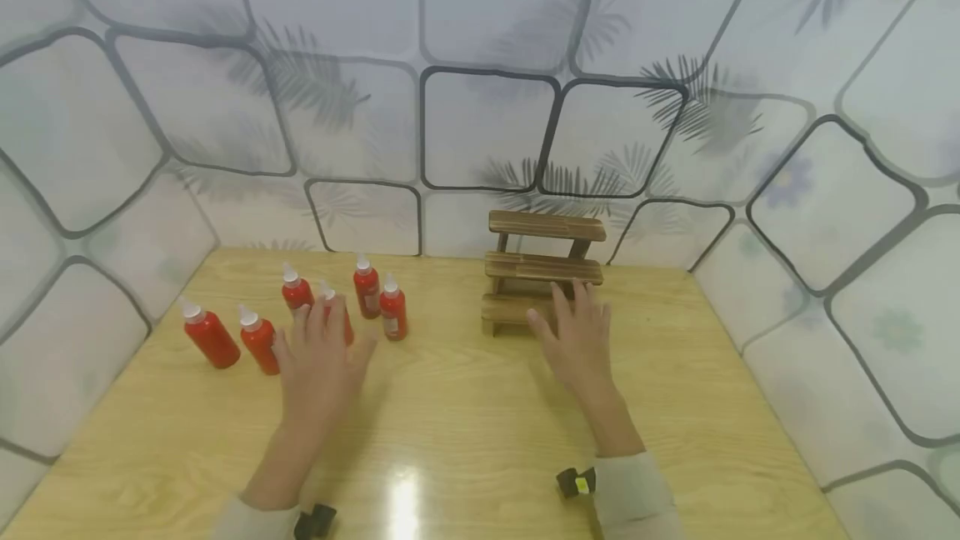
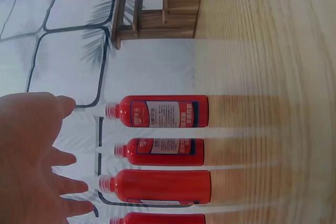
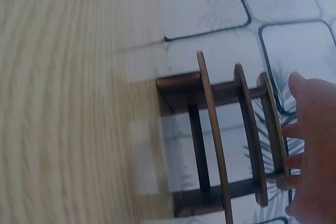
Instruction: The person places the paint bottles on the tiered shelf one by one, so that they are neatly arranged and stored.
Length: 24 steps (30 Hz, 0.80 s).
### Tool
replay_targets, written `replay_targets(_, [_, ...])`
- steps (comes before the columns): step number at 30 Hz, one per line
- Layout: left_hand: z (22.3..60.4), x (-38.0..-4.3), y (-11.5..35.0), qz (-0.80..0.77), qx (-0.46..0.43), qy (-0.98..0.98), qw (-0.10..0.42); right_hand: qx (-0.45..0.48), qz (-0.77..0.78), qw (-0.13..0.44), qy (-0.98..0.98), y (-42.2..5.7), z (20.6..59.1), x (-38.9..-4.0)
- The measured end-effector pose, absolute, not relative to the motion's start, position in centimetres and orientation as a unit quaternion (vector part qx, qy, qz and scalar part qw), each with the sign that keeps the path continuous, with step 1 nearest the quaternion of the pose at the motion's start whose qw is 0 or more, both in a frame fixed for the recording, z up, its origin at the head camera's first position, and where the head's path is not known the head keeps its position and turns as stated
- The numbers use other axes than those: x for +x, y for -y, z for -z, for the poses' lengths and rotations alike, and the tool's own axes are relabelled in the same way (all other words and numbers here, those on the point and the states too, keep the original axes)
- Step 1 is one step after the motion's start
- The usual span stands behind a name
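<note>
Several red bottles with white pointed caps stand at the left of the table; one red bottle [image 1: 212, 338] is at the far left and another red bottle [image 1: 393, 312] at the group's right end. My left hand [image 1: 318, 365] hovers over the near side of this group, fingers spread, partly hiding a bottle behind it. Labels show on a red bottle [image 2: 165, 111] in the left wrist view. To the right, a three-tier wooden stand [image 1: 543, 267] is set near the back wall. My right hand [image 1: 581, 348] reaches in front of its lowest step, fingers spread, holding nothing.
The light wooden table [image 1: 465, 440] meets patterned wall panels [image 1: 487, 132] at the back and both sides. Small dark devices [image 1: 576, 482] sit at the wrists, by the pale sleeves [image 1: 633, 490].
</note>
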<state>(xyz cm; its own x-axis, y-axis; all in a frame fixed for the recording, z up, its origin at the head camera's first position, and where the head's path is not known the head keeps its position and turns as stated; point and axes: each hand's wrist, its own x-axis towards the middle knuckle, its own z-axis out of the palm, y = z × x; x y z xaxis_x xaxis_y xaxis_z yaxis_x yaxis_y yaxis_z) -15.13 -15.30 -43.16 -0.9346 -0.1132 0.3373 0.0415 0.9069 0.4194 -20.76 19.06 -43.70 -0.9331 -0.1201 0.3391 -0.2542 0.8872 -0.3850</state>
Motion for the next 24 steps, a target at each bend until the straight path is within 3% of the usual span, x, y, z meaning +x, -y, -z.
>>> replay_targets(9, [43.1, -16.1, 16.2, 0.443, 0.086, 0.871, 0.193, 0.063, -0.383, 0.144, 0.911, -23.6, 45.0, -23.0])
replay_targets(24, [44.8, -18.2, 16.9, 0.556, 0.134, 0.791, 0.220, 0.015, -0.515, 0.034, 0.856, -26.8, 48.0, -23.7])
